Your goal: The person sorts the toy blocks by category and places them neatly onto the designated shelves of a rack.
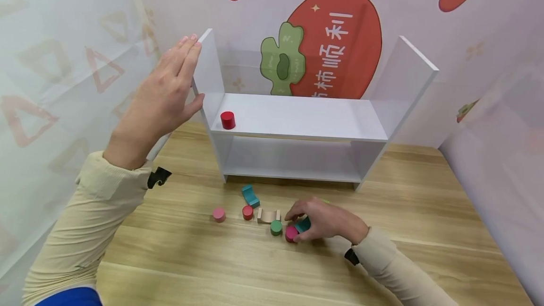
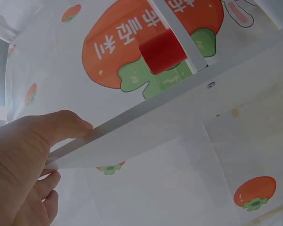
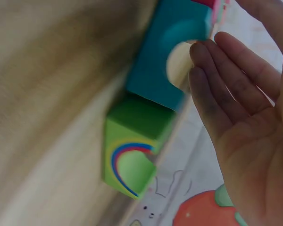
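My left hand (image 1: pixel 159 91) holds the left side panel (image 1: pixel 208 67) of a white shelf unit; in the left wrist view the thumb of the hand (image 2: pixel 26 165) lies against the panel's edge (image 2: pixel 146 106), other fingers beyond it. Low over the tabletop, my right hand (image 1: pixel 327 221) has its fingers spread around a teal arch block (image 1: pixel 303 225), thumb beside a magenta cylinder (image 1: pixel 291 233). Seen from the right wrist, the hand (image 3: pixel 250 108) is beside the teal block (image 3: pixel 155 61), with a green rainbow-striped block (image 3: pixel 120 125) adjoining it. Whether the fingers touch the blocks, I cannot tell.
A red cylinder (image 1: pixel 228 120) stands on the upper shelf's left end. Left of my right hand lie a green cylinder (image 1: pixel 276 227), a wooden arch (image 1: pixel 268 216), a red cylinder (image 1: pixel 248 212), a teal arch (image 1: pixel 250 196) and a pink cylinder (image 1: pixel 218 215).
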`<state>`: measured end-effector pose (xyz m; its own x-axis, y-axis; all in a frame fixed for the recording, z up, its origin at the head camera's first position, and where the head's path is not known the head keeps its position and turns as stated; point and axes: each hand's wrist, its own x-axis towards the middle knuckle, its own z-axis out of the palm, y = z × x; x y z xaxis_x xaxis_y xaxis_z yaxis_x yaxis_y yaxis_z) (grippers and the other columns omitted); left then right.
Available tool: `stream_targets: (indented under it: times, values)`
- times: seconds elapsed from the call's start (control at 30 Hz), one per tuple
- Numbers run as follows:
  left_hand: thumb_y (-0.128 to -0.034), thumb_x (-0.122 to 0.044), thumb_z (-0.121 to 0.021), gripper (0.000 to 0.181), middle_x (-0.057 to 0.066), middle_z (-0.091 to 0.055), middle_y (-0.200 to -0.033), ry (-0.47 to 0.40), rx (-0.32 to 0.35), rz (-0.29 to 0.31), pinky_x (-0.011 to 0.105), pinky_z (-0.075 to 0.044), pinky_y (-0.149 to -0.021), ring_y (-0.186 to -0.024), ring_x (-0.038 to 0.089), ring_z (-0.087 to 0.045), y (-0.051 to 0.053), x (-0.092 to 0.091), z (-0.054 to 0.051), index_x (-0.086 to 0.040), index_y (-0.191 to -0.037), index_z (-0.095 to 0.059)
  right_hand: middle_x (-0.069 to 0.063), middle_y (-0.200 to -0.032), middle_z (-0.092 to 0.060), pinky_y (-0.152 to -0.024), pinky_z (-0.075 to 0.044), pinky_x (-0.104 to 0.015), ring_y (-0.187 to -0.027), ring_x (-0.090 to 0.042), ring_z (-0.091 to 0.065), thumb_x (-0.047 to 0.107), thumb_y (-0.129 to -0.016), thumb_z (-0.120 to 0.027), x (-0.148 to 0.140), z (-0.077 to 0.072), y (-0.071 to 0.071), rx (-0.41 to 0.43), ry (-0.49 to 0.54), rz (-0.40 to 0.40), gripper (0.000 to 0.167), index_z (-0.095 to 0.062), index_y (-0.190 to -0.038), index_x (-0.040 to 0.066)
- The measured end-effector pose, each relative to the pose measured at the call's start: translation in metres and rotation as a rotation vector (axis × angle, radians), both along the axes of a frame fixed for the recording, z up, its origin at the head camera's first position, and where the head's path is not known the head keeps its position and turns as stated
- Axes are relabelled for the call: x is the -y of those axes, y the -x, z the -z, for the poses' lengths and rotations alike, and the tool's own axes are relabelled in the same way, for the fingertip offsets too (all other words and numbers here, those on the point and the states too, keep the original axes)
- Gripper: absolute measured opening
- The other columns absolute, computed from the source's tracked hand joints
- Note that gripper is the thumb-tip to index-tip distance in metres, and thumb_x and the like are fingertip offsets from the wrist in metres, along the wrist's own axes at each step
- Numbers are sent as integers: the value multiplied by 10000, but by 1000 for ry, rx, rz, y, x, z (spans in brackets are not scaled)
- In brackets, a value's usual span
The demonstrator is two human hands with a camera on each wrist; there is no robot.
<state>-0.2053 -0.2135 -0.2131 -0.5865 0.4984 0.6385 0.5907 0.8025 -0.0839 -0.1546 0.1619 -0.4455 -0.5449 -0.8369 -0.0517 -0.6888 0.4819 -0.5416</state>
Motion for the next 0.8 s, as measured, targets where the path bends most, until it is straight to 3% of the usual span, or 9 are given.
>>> stream_targets:
  times: [0.2,0.53,0.8]
  values:
    - [-878,34,-718,848,266,-332,-1692,1,-10,5,415,-199,-1378,-1601,408,-303,0,0,0,94,-1607,-289,20,-1166,-774,-885,-619,-212,-1025,-58,-705,273,-870,-870,2,12,-3,-63,-24,-1,366,-776,-1197,140]
    - [-872,39,-737,872,259,-337,-1692,-1,-20,11,415,-209,-1376,-1602,401,-304,0,1,1,86,-1615,-283,59,-1101,-758,-827,-587,-153,-962,10,-659,212,-872,-864,6,17,-5,-38,5,-8,281,-780,-1134,153]
    - [-872,32,-745,882,251,-337,-1696,-3,-13,10,415,-209,-1376,-1603,399,-304,0,1,1,78,-1620,-280,66,-1090,-752,-827,-588,-158,-930,5,-645,209,-875,-859,5,14,-5,9,24,36,275,-777,-1132,158]
